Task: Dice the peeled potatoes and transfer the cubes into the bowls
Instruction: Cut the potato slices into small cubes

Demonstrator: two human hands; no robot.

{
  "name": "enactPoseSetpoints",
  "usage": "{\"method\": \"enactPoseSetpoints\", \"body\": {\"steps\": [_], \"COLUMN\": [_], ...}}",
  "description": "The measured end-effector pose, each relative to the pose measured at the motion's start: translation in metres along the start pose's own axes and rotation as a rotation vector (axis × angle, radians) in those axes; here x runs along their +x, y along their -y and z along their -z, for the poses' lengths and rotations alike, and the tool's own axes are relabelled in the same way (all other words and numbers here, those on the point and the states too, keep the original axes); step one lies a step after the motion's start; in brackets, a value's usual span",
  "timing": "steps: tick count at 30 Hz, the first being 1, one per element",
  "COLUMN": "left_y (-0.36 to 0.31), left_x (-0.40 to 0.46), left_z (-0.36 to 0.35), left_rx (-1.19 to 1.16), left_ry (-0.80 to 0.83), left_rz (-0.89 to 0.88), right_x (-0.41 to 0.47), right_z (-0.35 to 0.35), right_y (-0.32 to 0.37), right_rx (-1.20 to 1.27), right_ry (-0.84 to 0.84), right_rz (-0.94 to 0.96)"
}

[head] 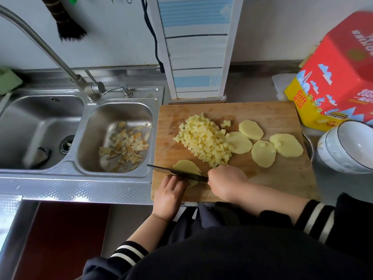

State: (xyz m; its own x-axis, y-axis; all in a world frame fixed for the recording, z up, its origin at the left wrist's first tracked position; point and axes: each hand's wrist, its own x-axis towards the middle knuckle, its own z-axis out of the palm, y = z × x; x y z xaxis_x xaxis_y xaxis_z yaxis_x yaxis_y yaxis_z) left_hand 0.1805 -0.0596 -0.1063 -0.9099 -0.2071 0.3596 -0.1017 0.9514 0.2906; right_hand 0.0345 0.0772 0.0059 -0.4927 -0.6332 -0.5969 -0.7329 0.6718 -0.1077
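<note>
A wooden cutting board [282, 178] lies on the counter. On its near left part lies a potato slice [186, 167]. My left hand [171, 190] presses on the slice's near side with curled fingers. My right hand [226, 182] grips the handle of a dark knife [177, 172], whose blade lies across the slice and points left. A heap of potato cubes [203, 140] sits mid-board. Several more slices [262, 153] lie to its right. Stacked white bowls [347, 146] stand off the board's right edge.
A steel double sink [60, 126] lies left of the board, with potato peels [125, 146] in its small basin. A tap [50, 53] arches over it. A red and yellow cookie box [335, 77] stands at the back right.
</note>
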Motion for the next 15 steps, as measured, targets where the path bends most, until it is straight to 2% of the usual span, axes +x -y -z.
{"method": "enactPoseSetpoints", "body": {"steps": [6,9,11,12,13,15], "left_y": [-0.001,-0.025,-0.044,-0.047,-0.045,-0.038], "left_x": [0.003,0.010,0.044,0.065,0.086,0.126], "left_z": [0.004,0.031,0.062,0.071,0.077,0.081], "left_rx": [-0.019,-0.111,-0.164,-0.140,-0.106,-0.073], "left_ry": [0.008,-0.101,-0.151,-0.090,0.059,0.552], "left_rz": [-0.029,-0.092,-0.079,-0.032,0.046,0.226], "right_x": [0.000,-0.002,-0.003,-0.003,-0.004,-0.005], "right_z": [-0.005,-0.004,-0.005,-0.006,-0.006,-0.005], "right_y": [-0.003,-0.001,0.000,0.000,0.001,0.003], "right_rx": [0.013,0.023,0.029,0.029,0.028,0.037], "right_ry": [-0.024,-0.007,0.016,0.019,0.012,-0.003], "right_rz": [0.010,-0.002,-0.018,-0.026,-0.038,-0.058]}}
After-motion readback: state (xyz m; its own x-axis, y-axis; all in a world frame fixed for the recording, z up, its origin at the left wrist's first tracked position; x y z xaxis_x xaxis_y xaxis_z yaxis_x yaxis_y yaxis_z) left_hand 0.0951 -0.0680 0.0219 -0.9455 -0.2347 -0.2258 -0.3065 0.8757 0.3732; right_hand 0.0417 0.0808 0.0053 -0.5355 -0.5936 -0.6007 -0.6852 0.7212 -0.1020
